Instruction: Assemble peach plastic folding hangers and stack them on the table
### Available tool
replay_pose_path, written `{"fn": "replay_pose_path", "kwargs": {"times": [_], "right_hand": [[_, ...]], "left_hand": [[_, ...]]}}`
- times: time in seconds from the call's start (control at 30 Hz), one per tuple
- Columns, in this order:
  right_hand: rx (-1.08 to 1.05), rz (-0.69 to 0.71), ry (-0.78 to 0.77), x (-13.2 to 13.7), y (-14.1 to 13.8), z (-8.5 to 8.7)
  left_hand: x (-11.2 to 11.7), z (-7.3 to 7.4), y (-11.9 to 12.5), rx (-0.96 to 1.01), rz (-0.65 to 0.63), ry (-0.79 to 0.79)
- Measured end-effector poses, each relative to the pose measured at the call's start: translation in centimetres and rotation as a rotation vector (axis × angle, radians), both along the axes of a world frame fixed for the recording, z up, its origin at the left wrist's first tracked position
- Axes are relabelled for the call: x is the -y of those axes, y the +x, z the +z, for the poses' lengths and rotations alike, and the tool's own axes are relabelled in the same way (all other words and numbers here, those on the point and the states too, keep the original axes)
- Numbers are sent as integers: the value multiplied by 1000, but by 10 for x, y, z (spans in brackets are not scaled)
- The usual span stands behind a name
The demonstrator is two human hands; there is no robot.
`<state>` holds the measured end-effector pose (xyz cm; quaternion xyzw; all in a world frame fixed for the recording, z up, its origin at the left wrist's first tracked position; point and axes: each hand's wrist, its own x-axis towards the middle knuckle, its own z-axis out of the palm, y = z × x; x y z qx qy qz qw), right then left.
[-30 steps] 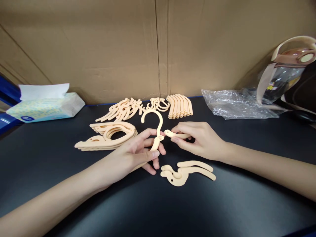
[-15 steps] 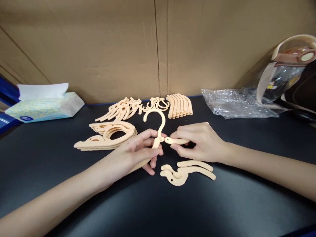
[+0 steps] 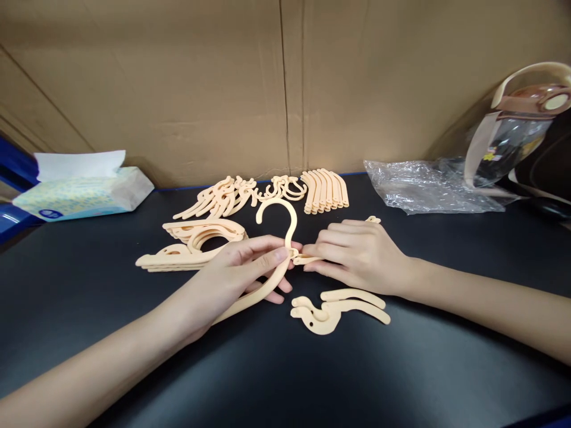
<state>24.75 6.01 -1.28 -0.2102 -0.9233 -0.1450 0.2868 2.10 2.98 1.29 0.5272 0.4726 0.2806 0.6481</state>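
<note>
A cream plastic hanger hook [image 3: 292, 223] stands upright at the middle, joined at its base to a curved hanger arm [image 3: 263, 292]. My left hand [image 3: 243, 267] pinches this arm close to the joint, thumb on top and fingers behind. My right hand [image 3: 359, 252] is closed around a second hanger arm [image 3: 306, 260], whose near end meets the hook's base; most of it is hidden under the fingers. Whether that end is fastened I cannot tell. Below the right hand, loose hanger pieces [image 3: 325, 318] lie on the black table [image 3: 285, 380].
Stacked folded hangers [image 3: 178, 260] lie left of my left hand. Along the back are piled curved pieces [image 3: 218, 196], loose hooks [image 3: 283, 189] and a row of arms [image 3: 325, 190]. A tissue pack [image 3: 89, 193], clear plastic bag [image 3: 419, 190] and water bottle [image 3: 517, 137] flank them.
My right hand has turned palm-down and moved slightly left, bringing its hanger arm against the hook's base. The left thumb has shifted up toward the joint, and the left hanger arm shows more.
</note>
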Motion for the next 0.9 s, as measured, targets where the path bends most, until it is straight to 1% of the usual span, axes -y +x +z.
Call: {"fn": "replay_pose_path", "kwargs": {"times": [0.13, 0.33, 0.53, 0.7, 0.83, 0.9], "right_hand": [[13, -40, 23, 1, 1, -1], [17, -31, 71, 2, 1, 0], [28, -77, 138, 4, -1, 2], [-13, -47, 179, 5, -1, 2], [-42, -54, 252, 5, -2, 2], [-36, -54, 262, 4, -3, 2]], "left_hand": [[1, 0, 0, -5, 41, -20], [1, 4, 3, -22, 64, -21], [1, 4, 7, -55, 101, -28], [1, 4, 5, -51, 104, -11], [1, 0, 5, -35, 57, 27], [2, -1, 5, -38, 61, 47]]}}
